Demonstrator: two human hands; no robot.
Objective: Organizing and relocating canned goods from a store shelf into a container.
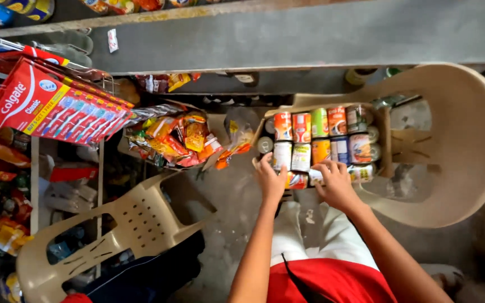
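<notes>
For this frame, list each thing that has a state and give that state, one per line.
left hand: resting on cans at the box's near edge
right hand: fingers on a can, grip unclear
cardboard box: open, packed with cans, on chair seat
beige chair: bearing the box
second chair: unoccupied
toothpaste boxes: stacked

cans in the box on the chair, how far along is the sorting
Most cans already stand in rows in the cardboard box on the beige plastic chair. In hand: the left hand and right hand are on cans in the nearest row. Left: that near row looks unsettled, with one can lying on its side.
</notes>
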